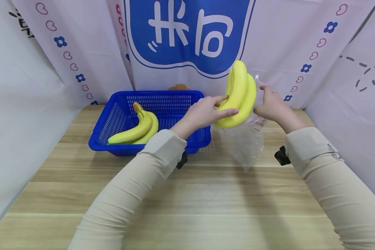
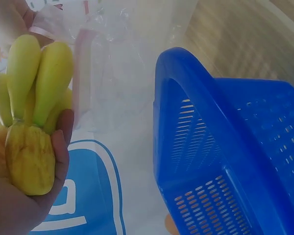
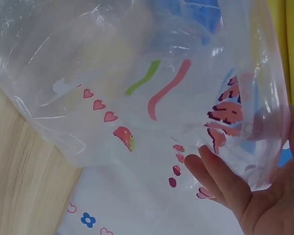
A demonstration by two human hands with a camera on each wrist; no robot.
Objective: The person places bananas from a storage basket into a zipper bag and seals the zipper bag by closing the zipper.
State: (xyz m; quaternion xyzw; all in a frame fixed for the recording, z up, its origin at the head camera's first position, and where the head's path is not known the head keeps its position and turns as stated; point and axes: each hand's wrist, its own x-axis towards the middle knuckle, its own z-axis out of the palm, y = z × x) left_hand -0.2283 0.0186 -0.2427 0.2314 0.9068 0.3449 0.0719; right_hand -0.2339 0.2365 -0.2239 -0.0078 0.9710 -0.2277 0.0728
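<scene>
My left hand (image 1: pixel 200 113) grips a bunch of yellow bananas (image 1: pixel 242 95) raised above the table, right of the basket. In the left wrist view the bunch's brownish stem end (image 2: pixel 30 161) lies in that palm. Just right of the bananas, my right hand (image 1: pixel 276 107) holds a clear plastic bag (image 1: pixel 247 146) near its mouth, and the bag hangs down behind the bunch. Red, green and heart prints show on the bag (image 3: pixel 112 98) in the right wrist view, with two fingers (image 3: pixel 218 181) stretched out against it.
A blue perforated basket (image 1: pixel 101 139) stands at the back left of the wooden table (image 1: pixel 206 208). Another banana bunch (image 1: pixel 137 130) lies inside it. White printed cloth (image 1: pixel 90 45) closes off the back and sides.
</scene>
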